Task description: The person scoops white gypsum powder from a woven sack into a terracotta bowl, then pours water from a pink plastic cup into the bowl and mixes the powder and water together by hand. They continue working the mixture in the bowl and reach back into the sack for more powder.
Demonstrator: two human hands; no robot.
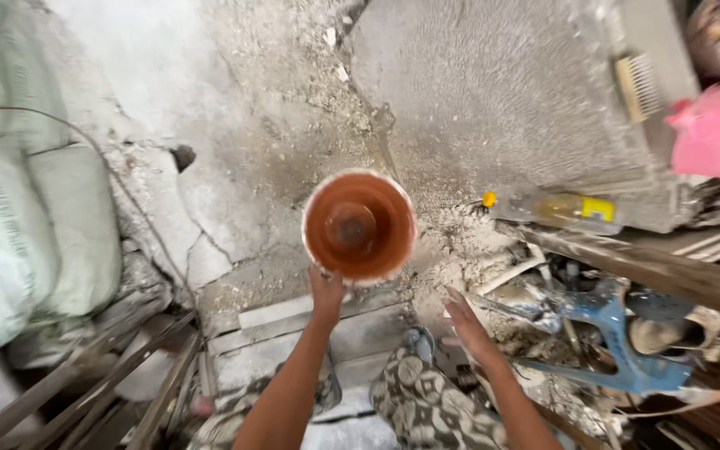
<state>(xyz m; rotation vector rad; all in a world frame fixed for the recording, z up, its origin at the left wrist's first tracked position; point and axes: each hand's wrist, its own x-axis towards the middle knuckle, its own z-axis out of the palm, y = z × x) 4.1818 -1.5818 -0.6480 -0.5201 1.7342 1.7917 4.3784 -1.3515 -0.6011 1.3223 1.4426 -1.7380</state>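
Terracotta pot (360, 226) sits gripped at its six o'clock rim by the left hand (325, 292). Right hand (465, 321) hangs wide and empty at four o'clock, near rubble.

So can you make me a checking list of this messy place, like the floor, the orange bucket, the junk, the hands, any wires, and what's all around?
Surface: cracked, dusty grey floor strewn with grit and rubble.
Job's things: orange bucket, white-rimmed, seen from above, a dark lump at its bottom.
Clutter: plastic bottle with yellow cap lying down; blue plastic piece among debris; pink container; comb-like tool.
Grippers: left hand grips the bucket's near rim; right hand open, holding nothing.
Cables: a thin wire curves across the floor.
Surroundings: pale stacked sacks on the left; wooden planks on the right; metal bars at lower left.
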